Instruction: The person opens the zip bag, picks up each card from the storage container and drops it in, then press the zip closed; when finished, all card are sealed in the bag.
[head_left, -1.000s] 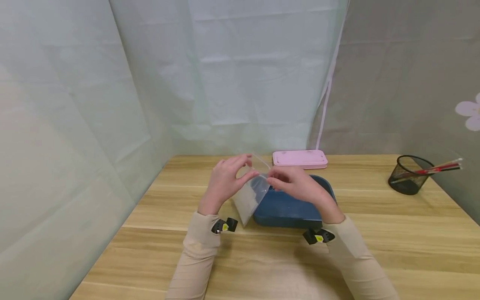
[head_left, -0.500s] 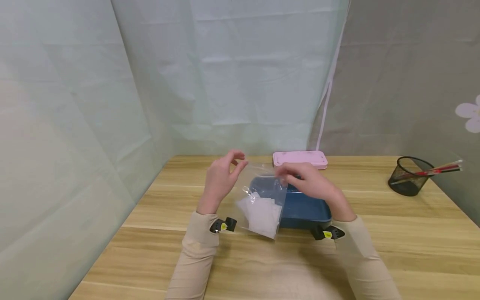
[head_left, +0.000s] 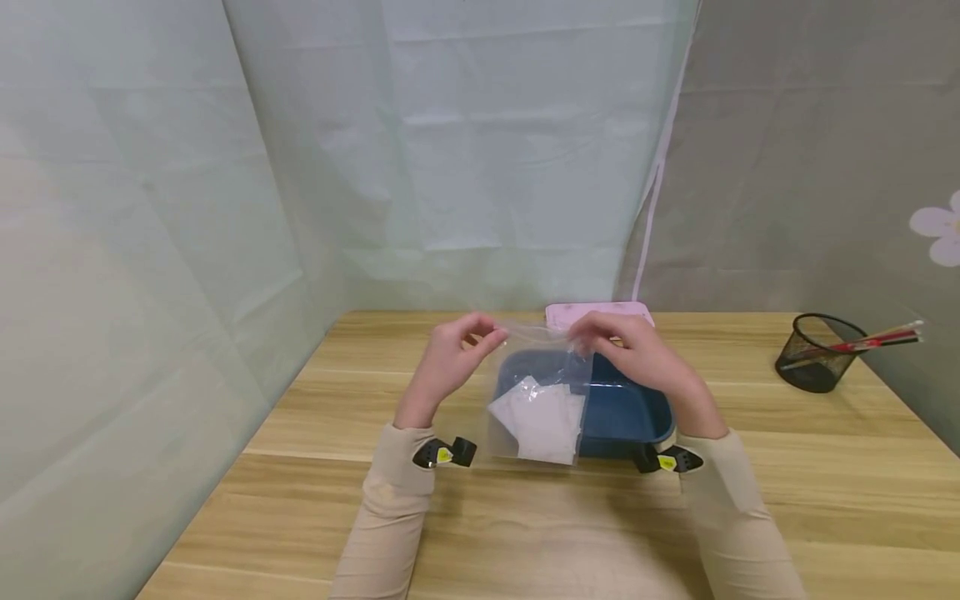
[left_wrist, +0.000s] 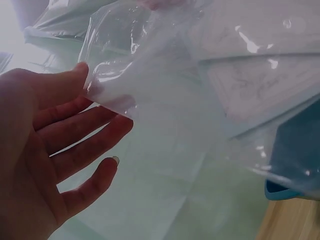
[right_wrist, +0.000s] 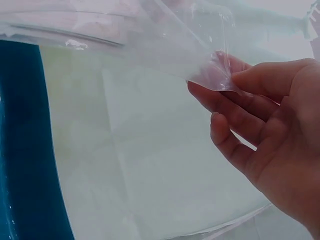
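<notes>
A clear plastic bag point(head_left: 538, 400) with white folded sheets point(head_left: 542, 421) inside hangs upright over the table, in front of a blue tray point(head_left: 628, 414). My left hand point(head_left: 456, 358) pinches the bag's top left corner point(left_wrist: 102, 95) between thumb and forefinger. My right hand point(head_left: 628, 350) pinches the top right corner point(right_wrist: 212, 75) the same way. The bag's top edge is stretched between the two hands. In the left wrist view the white sheets point(left_wrist: 260, 80) show through the plastic, with the blue tray point(left_wrist: 295, 165) behind.
A pink flat box point(head_left: 600, 312) lies behind the tray near the back edge. A black mesh pen cup point(head_left: 819, 350) with red and white sticks lies tipped at the far right. Pale curtains close off the back and left of the wooden table point(head_left: 525, 533).
The bag has swung from tilted to hanging square. My left hand has taken hold of the top left corner, and my right hand has shifted right, stretching the top edge.
</notes>
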